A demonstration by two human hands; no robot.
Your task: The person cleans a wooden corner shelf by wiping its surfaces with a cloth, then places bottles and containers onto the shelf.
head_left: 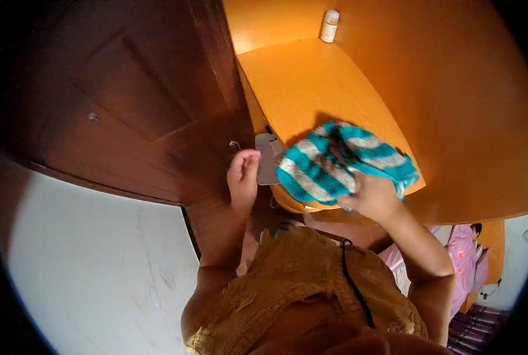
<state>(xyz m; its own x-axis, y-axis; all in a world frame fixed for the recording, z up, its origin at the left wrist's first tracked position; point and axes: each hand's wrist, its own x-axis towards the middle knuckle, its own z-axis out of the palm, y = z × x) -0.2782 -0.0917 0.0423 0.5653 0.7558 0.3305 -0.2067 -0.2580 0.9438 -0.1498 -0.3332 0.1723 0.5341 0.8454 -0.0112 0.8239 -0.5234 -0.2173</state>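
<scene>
My right hand grips the lower right edge of a bunched cloth with turquoise and greyish-white stripes. Dark patches show in its folds, and it covers part of the orange-yellow wooden shelf top. My left hand is raised to the left of the cloth, its fingers curled together. Whether anything lies inside those fingers is hidden. Just right of them is a flat grey panel, its right side behind the cloth. I cannot tell if the fingertips touch it.
A small white bottle stands at the back of the shelf top. A dark brown panelled door is on the left, above a scuffed white surface. Pink bedding shows at the lower right, beyond the wooden side panel.
</scene>
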